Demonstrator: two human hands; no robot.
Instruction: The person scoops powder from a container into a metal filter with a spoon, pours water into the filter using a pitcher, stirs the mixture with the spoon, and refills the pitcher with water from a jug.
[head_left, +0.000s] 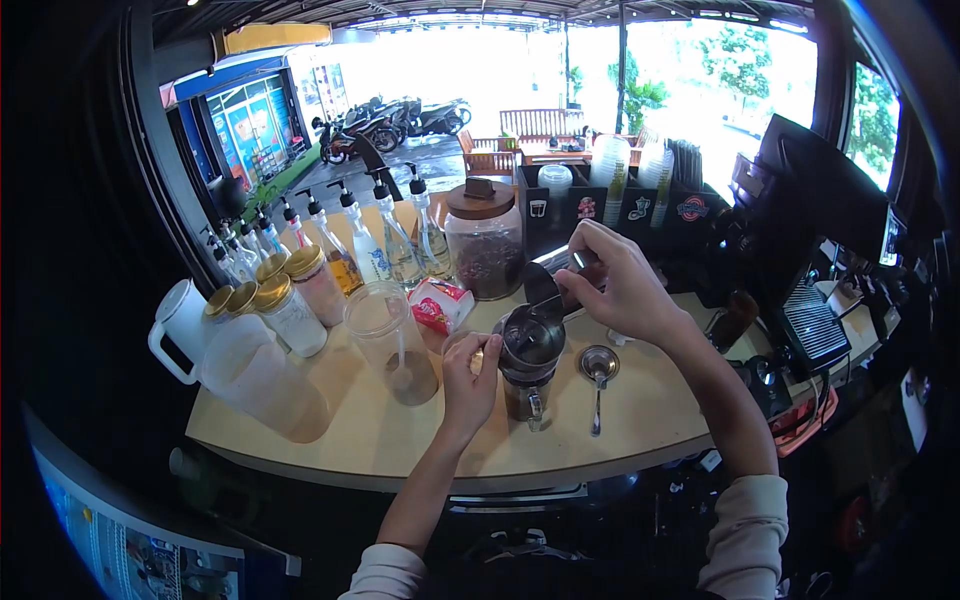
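My right hand (620,285) is closed around a dark metal pitcher (543,290), which tilts with its mouth down toward a round metal strainer-like bowl (534,342). That bowl sits over a small glass mug (527,400), whose handle faces me. My left hand (470,385) grips the left side of the bowl, thumb up; its fingertips are partly hidden. To the right of the mug, a metal spoon-like tool with a round head (598,366) lies on the wooden counter (640,430). Whether liquid is flowing from the pitcher, I cannot make out.
A tall clear plastic container (393,345) and a frosted pitcher (265,385) stand left. Behind are gold-lidded jars (294,320), pump bottles (398,245), a red-white packet (440,305) and a wooden-lidded jar (485,245). A black cup organizer (640,225) stands at back; a coffee machine (815,320) is right.
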